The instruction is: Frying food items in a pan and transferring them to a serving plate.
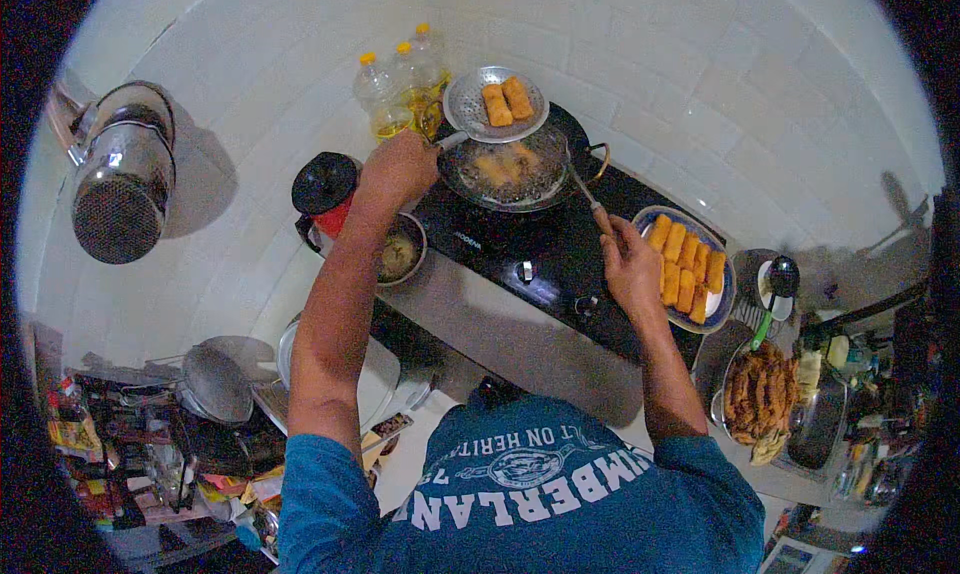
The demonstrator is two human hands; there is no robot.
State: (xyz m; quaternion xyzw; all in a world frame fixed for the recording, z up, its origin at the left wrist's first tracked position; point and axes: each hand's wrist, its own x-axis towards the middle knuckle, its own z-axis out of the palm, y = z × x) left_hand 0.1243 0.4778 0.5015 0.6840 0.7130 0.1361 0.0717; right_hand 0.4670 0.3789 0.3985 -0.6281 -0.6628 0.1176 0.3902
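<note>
My left hand [401,170] grips the handle of a perforated metal skimmer [469,101], which carries two golden breaded rolls [496,105]. The skimmer hangs over the far rim of a wok [517,199] of bubbling oil. More rolls [504,165] fry in that oil, blurred by the foam. In my right hand [631,262] is a utensil with a wooden handle [602,217]; its thin metal end reaches the wok's right side, and the tip's shape cannot be made out. Close to this hand, a blue-rimmed oval plate [724,304] holds several orange breaded rolls [686,262].
The wok sits on a black Modena stove [480,251]. Clear bottles [405,78] with yellow caps stand behind left. A black-lidded red container [326,191] and a small pot [416,255] are by my left forearm. At right lies a bowl of browned food [757,394] with a green-handled ladle [763,328].
</note>
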